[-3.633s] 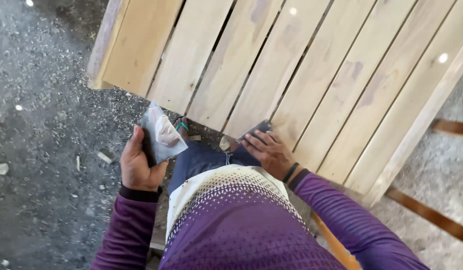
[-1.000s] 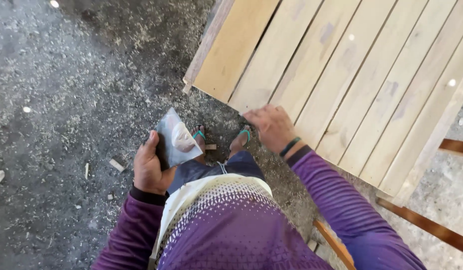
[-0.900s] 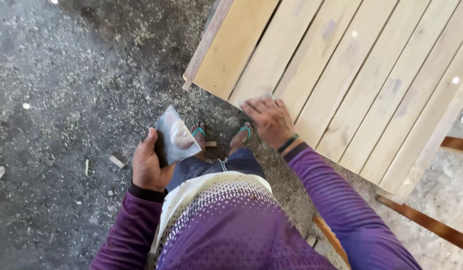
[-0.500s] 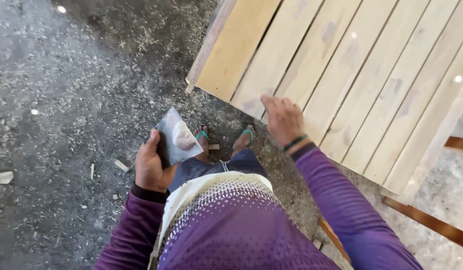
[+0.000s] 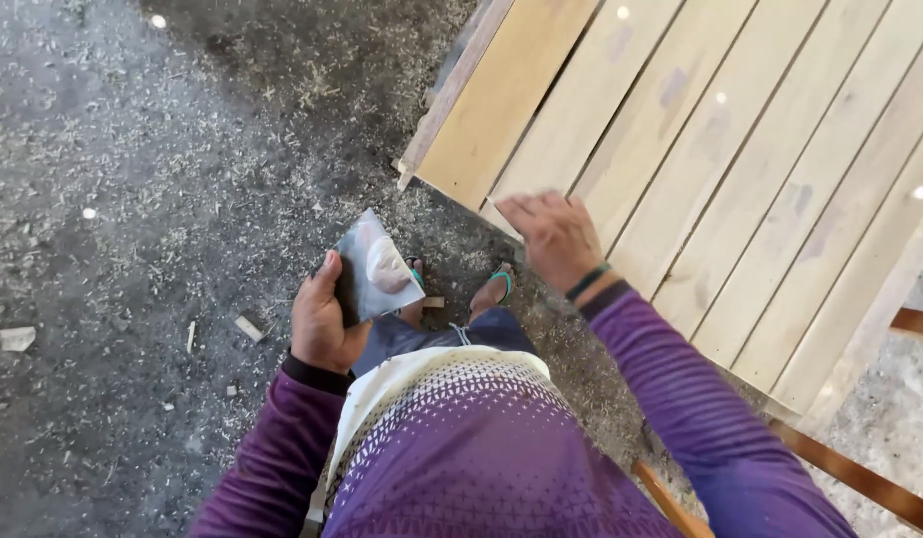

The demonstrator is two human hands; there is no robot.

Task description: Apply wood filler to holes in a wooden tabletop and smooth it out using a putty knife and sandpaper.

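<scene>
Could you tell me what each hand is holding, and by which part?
The left hand grips a flat grey metal plate smeared with pale paste by its lower left edge. The right hand rests on the pale wooden slatted panel; any tool beneath is hidden.

The slatted panel (image 5: 720, 169) is pale bare wood, smooth and matt, with faint grey smudges. The sheet (image 5: 377, 274) in the left hand (image 5: 322, 324) looks like shiny plastic or paper, dusty white in the middle. The floor (image 5: 132, 249) is rough, dark and covered in wood shavings. The sleeves (image 5: 680, 399) are soft purple cloth.

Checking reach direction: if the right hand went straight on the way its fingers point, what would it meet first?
The right hand already lies at the near edge of the pale slatted wooden panel; going on, it would likely slide along those boards.
</scene>
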